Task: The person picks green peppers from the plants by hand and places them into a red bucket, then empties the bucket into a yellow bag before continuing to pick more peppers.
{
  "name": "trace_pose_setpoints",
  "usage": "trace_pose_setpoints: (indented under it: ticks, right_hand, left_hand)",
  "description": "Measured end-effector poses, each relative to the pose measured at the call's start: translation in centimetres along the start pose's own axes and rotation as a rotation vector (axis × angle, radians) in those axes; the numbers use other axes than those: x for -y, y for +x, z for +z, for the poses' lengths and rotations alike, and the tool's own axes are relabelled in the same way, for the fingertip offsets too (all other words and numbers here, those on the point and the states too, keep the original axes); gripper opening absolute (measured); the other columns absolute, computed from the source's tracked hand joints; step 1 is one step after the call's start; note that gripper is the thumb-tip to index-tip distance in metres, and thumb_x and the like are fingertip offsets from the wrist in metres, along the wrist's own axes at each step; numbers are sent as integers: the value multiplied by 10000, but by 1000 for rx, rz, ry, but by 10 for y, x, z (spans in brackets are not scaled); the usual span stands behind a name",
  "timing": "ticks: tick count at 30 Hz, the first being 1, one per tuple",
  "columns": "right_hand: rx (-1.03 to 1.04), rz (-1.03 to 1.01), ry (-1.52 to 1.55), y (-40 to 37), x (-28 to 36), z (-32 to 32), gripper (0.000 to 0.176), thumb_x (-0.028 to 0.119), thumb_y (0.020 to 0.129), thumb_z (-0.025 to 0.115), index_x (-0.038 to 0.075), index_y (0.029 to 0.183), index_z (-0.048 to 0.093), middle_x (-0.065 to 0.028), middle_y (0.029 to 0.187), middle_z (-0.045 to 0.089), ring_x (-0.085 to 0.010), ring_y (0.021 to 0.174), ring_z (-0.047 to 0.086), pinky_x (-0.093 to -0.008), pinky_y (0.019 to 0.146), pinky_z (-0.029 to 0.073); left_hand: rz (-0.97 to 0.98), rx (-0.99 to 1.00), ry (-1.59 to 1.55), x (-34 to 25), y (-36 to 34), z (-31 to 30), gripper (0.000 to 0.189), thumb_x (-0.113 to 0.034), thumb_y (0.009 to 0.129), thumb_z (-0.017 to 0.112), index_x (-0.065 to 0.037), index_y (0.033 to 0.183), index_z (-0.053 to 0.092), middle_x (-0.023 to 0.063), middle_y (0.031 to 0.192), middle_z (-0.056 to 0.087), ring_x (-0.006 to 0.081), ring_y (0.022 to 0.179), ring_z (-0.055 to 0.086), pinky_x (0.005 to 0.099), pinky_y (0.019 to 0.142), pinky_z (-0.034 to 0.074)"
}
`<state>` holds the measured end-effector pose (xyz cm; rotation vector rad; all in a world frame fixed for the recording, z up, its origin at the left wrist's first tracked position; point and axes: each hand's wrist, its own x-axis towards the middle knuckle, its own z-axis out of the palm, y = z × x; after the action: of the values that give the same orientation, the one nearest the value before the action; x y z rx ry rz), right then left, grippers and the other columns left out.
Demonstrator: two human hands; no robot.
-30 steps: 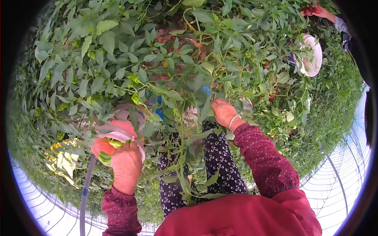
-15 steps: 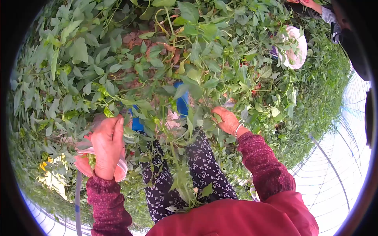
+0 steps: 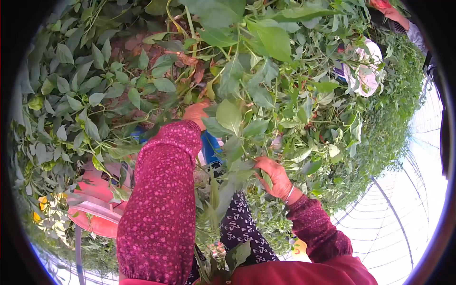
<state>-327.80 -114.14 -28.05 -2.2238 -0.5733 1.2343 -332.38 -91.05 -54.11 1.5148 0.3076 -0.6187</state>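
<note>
Deep among the pepper plants (image 3: 228, 116), my left hand (image 3: 196, 114) reaches forward and across in front of my legs, its fingers hidden behind leaves. The patterned sleeve covers much of the middle. My right hand (image 3: 274, 176) is closed on a leafy pepper stem at the right of my legs, with a green leaf against its fingers. Green peppers hang on the plants at the left, one pepper (image 3: 98, 164) above a red bucket (image 3: 95, 209). What the bucket holds is mostly hidden.
A white bucket (image 3: 365, 71) stands among the plants at upper right. Another person's hand (image 3: 384, 7) shows at the top right corner. A blue boot (image 3: 210, 147) is below my left hand. Yellow flowers (image 3: 42, 203) and a pole (image 3: 79, 251) are at lower left.
My left hand has moved from above the red bucket forward and right into the foliage. My right hand is slightly lower in view, still on the plant. The view has shifted a little.
</note>
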Motion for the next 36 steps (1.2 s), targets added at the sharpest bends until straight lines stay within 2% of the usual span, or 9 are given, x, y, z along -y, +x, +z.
trace_pose_setpoints:
  ticks: [3,6,12,19,27,28,31,33,36]
  right_hand:
    - [13,-15,62,1,5,0,308,-9,705,606,67,994,529,-177,1052,568,-379,979,560,-385,827,467]
    - [12,-37,101,1,0,6,314,-14,697,585,66,995,527,-164,1035,571,-382,972,559,-391,825,466]
    - [-24,-4,115,7,7,9,288,-21,676,582,59,950,543,-148,989,583,-364,968,562,-389,836,460]
    - [-129,28,121,2,10,6,272,-59,679,595,46,926,546,-148,934,590,-352,926,574,-380,813,462]
    - [-183,55,-6,-11,0,2,330,-57,682,600,52,990,557,-141,963,582,-338,925,570,-363,808,462]
    - [-169,59,-27,-16,-6,6,359,-14,680,620,77,1022,557,-136,1001,577,-338,944,566,-370,820,461]
    - [-111,54,17,-5,18,0,338,-35,676,623,59,997,570,-157,1015,565,-336,978,549,-378,843,445]
    - [-74,29,41,8,43,-5,371,-16,663,645,87,1014,580,-162,1081,543,-339,1033,524,-390,870,431]
    - [-71,-43,15,26,89,-15,460,39,632,696,143,1066,584,-154,1236,441,-349,1112,471,-403,907,412]
  left_hand:
    - [57,-48,-169,43,14,18,349,-360,668,656,-61,842,614,82,895,614,290,886,581,339,796,465]
    - [-102,-103,379,14,23,26,316,-345,664,658,-82,838,635,92,933,615,294,910,578,357,797,464]
    - [-254,-203,444,-9,8,13,274,-280,666,662,-91,865,656,134,998,607,316,947,572,394,803,460]
    - [-53,-260,435,-87,-55,-18,219,-67,692,619,-36,906,654,209,990,566,377,905,558,452,798,446]
    - [312,-250,740,-168,-73,-23,274,-164,720,605,-32,960,608,169,823,601,296,905,566,487,967,335]
    - [431,-271,877,-187,-78,-27,222,-180,739,584,-60,922,622,116,798,620,264,831,595,485,888,388]
    - [299,-41,891,-204,-97,-19,164,-150,719,575,-46,843,604,97,796,615,265,753,608,414,723,468]
    - [260,-102,960,-227,-118,-25,130,-117,667,580,-33,767,576,92,705,590,248,651,614,379,628,475]
    - [158,15,971,-236,-148,-28,123,-112,662,582,-31,755,583,90,669,574,235,653,616,366,590,480]
